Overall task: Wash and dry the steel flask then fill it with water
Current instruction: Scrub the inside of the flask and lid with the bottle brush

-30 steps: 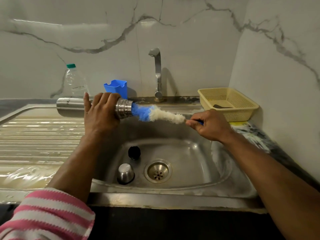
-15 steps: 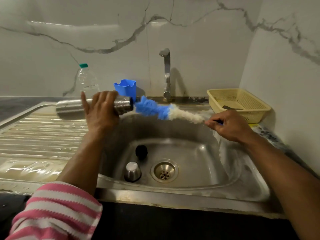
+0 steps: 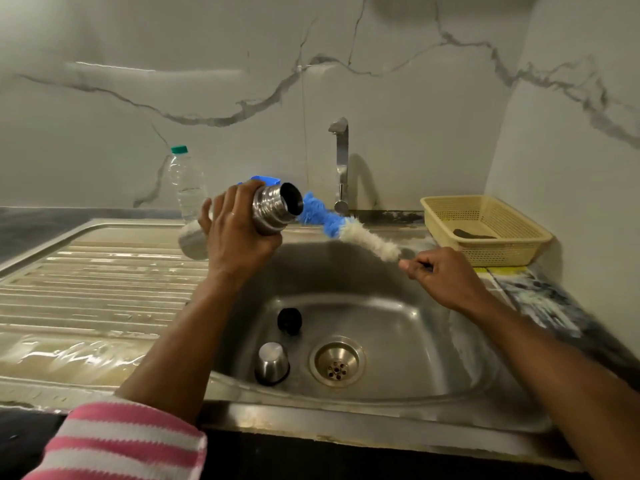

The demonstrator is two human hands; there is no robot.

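My left hand (image 3: 239, 233) grips the steel flask (image 3: 273, 207) around its body, holding it over the left rim of the sink with its open mouth tilted up and to the right. A bottle brush (image 3: 349, 228) with a blue tip and white bristles lies outside the flask, its blue end just beside the mouth. My right hand (image 3: 446, 277) pinches the brush's thin handle over the sink (image 3: 398, 327). In the basin stand the flask's steel cup (image 3: 272, 363), upside down, and a black stopper (image 3: 290, 320).
The tap (image 3: 341, 164) rises behind the basin; no water runs. A plastic bottle (image 3: 187, 183) with a green cap stands at the back left, a blue container (image 3: 265, 180) hides behind the flask. A yellow basket (image 3: 485, 228) sits at the right. The ribbed drainboard (image 3: 86, 282) is wet.
The brush has come fully out of the flask and moved right. My left hand has tipped the flask from level to mouth-up, facing me more.
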